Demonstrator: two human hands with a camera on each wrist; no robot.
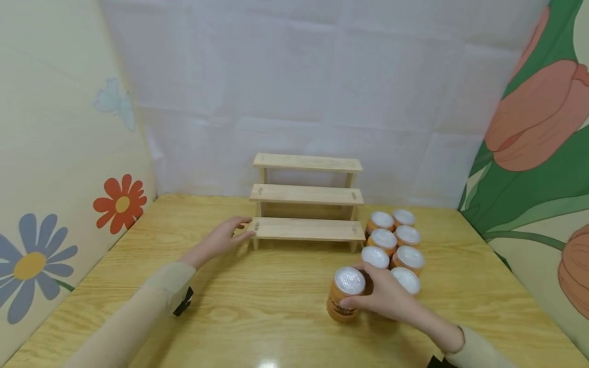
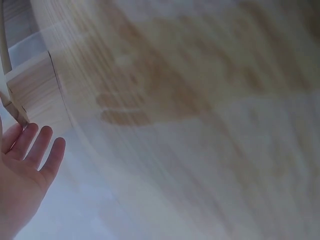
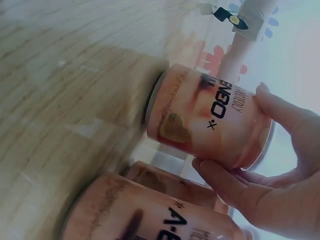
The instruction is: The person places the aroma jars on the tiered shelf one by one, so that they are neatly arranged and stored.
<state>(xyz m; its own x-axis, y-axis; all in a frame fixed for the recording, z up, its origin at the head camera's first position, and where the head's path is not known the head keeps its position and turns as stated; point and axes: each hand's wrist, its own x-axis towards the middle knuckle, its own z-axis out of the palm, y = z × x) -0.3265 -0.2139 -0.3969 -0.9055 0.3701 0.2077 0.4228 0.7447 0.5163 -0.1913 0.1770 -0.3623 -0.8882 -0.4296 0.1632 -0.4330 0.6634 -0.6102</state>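
A wooden table (image 1: 257, 306) is enclosed by a white backdrop (image 1: 322, 76) at the rear. A cream panel (image 1: 50, 153) printed with flowers is set along one side, and a panel (image 1: 538, 153) printed with pink tulips and green leaves along the other. The grain of the tabletop is blurred in both wrist views.

A staged recording corner rather than a lived-in room: a bare wooden worktop (image 1: 257, 306) is boxed in by a creased white cloth backdrop (image 1: 322, 92) and flower-printed side panels (image 1: 60, 153), with only a small stepped wooden rack (image 1: 306, 197) and a cluster of identical orange cans (image 1: 395, 245) laid out.
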